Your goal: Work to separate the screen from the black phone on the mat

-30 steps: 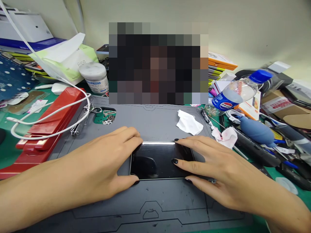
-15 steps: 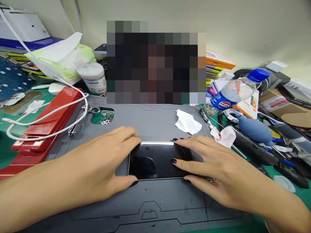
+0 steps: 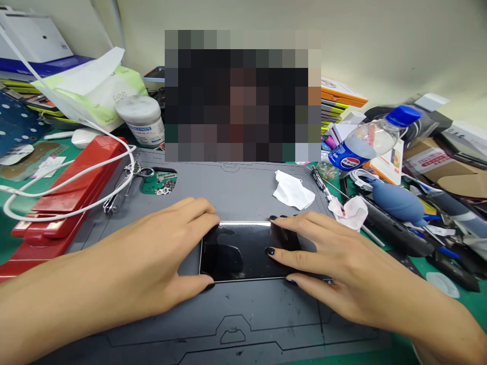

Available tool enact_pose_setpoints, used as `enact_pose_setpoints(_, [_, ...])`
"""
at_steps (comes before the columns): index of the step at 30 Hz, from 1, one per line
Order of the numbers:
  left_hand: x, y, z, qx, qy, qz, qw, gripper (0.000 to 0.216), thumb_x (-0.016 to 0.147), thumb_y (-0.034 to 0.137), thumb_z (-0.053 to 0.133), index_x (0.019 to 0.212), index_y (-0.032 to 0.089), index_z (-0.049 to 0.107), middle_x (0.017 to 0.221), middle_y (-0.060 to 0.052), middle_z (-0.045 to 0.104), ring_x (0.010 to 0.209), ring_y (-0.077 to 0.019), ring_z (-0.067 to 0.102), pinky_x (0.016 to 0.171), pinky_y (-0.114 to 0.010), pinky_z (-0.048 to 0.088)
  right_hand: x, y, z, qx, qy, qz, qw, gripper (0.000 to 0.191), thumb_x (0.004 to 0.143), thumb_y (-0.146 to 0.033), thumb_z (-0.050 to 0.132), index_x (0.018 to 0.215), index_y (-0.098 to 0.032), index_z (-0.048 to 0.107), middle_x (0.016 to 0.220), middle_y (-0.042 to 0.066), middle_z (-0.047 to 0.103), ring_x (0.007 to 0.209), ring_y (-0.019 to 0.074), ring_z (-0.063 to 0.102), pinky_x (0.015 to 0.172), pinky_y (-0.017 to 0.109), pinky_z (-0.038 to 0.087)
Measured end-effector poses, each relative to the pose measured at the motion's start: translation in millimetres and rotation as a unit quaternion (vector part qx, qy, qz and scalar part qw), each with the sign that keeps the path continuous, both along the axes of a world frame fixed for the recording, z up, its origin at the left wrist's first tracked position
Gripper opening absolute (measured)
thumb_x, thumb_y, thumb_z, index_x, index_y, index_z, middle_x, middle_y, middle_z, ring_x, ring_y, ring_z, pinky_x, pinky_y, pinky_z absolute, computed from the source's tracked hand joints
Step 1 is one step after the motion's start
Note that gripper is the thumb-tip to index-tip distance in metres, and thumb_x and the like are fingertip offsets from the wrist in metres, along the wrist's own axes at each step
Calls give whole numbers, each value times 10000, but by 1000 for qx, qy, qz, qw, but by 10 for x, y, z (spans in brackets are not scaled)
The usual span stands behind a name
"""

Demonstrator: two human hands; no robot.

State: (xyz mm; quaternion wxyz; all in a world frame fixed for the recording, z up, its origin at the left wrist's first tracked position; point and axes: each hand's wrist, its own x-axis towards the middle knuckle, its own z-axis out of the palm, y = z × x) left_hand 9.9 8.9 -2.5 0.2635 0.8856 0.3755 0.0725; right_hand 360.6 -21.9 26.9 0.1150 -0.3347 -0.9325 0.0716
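A black smartphone (image 3: 239, 253) lies flat on the grey work mat (image 3: 213, 314), its glossy screen upward and its long side across my view. My left hand (image 3: 182, 243) grips its left end, thumb at the near edge and fingers at the far edge. At the right end, my right hand (image 3: 327, 258) holds the phone between thumb and far fingers, with one finger resting on the screen. The palm side of both hands is hidden.
A crumpled white wipe (image 3: 292, 190) lies beyond the phone. A red clamp-like tool (image 3: 76, 187), a white cable and scissors (image 3: 142, 170) are at left. On the right are a screwdriver (image 3: 321, 183), a blue air blower (image 3: 397, 200) and a Pepsi bottle (image 3: 375, 139). A pixelated patch covers the back middle.
The view has shifted very slightly, so everything sits a little further left. Both hands keep their hold on the phone, with no clear movement of it on the mat.
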Motion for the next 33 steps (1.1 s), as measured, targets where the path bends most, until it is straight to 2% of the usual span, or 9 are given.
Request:
enact_pose_setpoints(9, [7, -8, -35, 42, -11, -5, 999, 368, 945, 395, 870, 1273, 255, 780, 1366, -108, 807, 1167, -393, 876, 918, -560, 763, -26, 8, 1, 8, -4, 10, 1000, 323, 1158, -188, 628, 1232, -263, 933, 1326, 190, 894, 1093, 382, 885, 879, 581, 784])
enact_pose_setpoints(14, [-28, 9, -38, 80, -34, -18, 996, 384, 950, 387, 852, 1301, 256, 770, 1305, -77, 827, 1101, -339, 892, 896, -501, 766, -46, -28, 7, 9, -14, 11, 1000, 307, 1152, -182, 638, 1239, -244, 925, 1331, 184, 891, 1109, 383, 870, 874, 564, 778])
enact_pose_setpoints(19, [-66, 7, -87, 131, -32, -36, 990, 423, 977, 391, 809, 1372, 294, 691, 1373, -62, 816, 1145, -304, 893, 844, -394, 755, -76, -69, 2, 15, -25, 6, 1000, 283, 1150, -190, 654, 1253, -237, 914, 1328, 166, 899, 1141, 391, 858, 907, 566, 764])
enact_pose_setpoints(22, [-72, -35, -184, 160, -34, -25, 986, 500, 977, 380, 757, 1452, 341, 602, 1411, -44, 794, 1169, -288, 881, 881, -383, 738, -30, -7, -30, -1, -32, 11, 999, 217, 1102, -217, 781, 1290, -216, 890, 1378, 169, 888, 1163, 379, 852, 952, 546, 753])
enact_pose_setpoints(23, [-73, -51, -221, 167, -29, -14, 985, 532, 980, 379, 731, 1486, 356, 569, 1435, -43, 780, 1192, -288, 873, 905, -389, 731, 9, 27, -38, -11, -32, 14, 999, 296, 1065, -250, 859, 1357, -199, 866, 1419, 178, 877, 1199, 382, 848, 990, 546, 748])
enact_pose_setpoints(26, [-84, -87, -316, 170, -6, 7, 985, 607, 1008, 409, 683, 1585, 403, 492, 1504, -35, 738, 1248, -285, 844, 986, -413, 710, 186, 122, -23, -28, -23, 6, 999, 785, 918, -383, 1058, 1591, -140, 734, 1542, 226, 820, 1363, 406, 812, 1147, 552, 705])
enact_pose_setpoints(27, [-92, -96, -341, 168, 0, 9, 986, 618, 1014, 427, 685, 1598, 414, 483, 1506, -30, 730, 1240, -282, 841, 995, -418, 707, 252, 142, 0, -27, -22, -5, 999, 876, 891, -409, 1083, 1630, -133, 702, 1566, 235, 804, 1400, 410, 798, 1184, 550, 689])
enact_pose_setpoints(29, [-115, -111, -380, 159, 11, 13, 987, 635, 1020, 469, 705, 1612, 430, 479, 1505, -24, 713, 1209, -278, 841, 993, -426, 711, 362, 156, 64, -24, -26, -29, 999, 942, 883, -431, 1094, 1665, -126, 667, 1586, 243, 787, 1436, 406, 783, 1230, 536, 665])
enact_pose_setpoints(33, [-185, -148, -459, 146, 13, 15, 989, 692, 1020, 542, 759, 1647, 446, 482, 1524, -41, 698, 1228, -304, 827, 1023, -451, 731, 442, 124, 163, -20, -28, -46, 998, 891, 908, -395, 1077, 1655, -134, 667, 1525, 220, 814, 1376, 376, 809, 1202, 488, 680])
